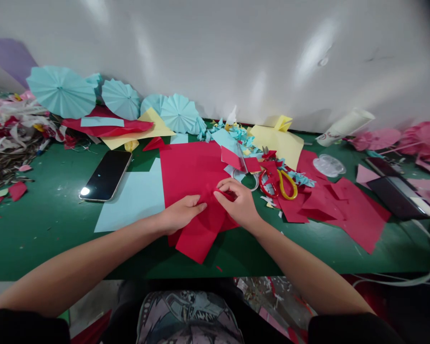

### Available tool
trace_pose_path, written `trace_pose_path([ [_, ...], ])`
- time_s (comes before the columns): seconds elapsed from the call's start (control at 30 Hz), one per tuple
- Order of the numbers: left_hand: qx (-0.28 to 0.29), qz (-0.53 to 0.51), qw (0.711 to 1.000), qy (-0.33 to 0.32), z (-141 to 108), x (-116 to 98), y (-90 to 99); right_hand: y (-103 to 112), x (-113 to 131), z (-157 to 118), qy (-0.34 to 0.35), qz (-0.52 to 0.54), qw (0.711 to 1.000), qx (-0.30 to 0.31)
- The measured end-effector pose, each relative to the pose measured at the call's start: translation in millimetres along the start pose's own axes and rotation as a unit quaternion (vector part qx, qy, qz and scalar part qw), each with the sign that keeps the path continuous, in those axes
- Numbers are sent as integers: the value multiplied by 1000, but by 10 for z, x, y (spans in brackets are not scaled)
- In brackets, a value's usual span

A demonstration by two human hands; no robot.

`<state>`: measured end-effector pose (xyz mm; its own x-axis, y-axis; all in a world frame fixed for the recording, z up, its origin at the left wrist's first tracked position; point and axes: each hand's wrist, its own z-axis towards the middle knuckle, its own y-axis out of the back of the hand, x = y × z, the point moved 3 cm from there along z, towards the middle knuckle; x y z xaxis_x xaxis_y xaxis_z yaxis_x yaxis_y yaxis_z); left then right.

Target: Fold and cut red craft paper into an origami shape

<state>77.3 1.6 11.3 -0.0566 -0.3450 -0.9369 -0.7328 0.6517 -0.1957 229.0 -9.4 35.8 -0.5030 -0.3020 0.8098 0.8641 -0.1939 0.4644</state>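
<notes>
Your left hand [181,213] gripped the red paper [201,240] near its left edge; your right hand [241,203] pinched its upper part, over the red sheet [188,162]. The paper appeared light, flexible and easily creased, best held gently by its edges

My one view looks out from my head, facing forward and tipped down over the green table [32,243]. It is near enough that my forearms [103,255] run in from the near left and near right, with my left hand [181,213] and right hand [241,203] around the middle. Nearest, it catches my shirt [189,317]; farthest, the pale wall [215,52] beyond.
</notes>
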Motion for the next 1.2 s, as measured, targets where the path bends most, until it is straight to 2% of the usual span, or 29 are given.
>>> trace_pose_path([
  [0.13,16,68,998,0,-20,-62,15,-24,-84,21,-94,60,991,69],
  [0.27,14,134,991,-18,0,-83,39,-38,-108,17,-140,103,979,111],
  [0.5,-93,186,975,-72,24,-16,118,-19,-157,18,-138,98,984,50],
  [0.73,-79,228,962,-131,-37,-124,84,-6,-158,22,-144,80,986,30],
  [0.9,-74,250,954,-148,-34,-140,66,3,-147,24,-154,89,983,34],
  [1.1,-91,337,929,-120,-19,-209,76,5,-148,28,-169,117,978,25],
  [1.2,-74,344,930,-105,7,-192,92,3,-163,23,-187,144,971,22],
])
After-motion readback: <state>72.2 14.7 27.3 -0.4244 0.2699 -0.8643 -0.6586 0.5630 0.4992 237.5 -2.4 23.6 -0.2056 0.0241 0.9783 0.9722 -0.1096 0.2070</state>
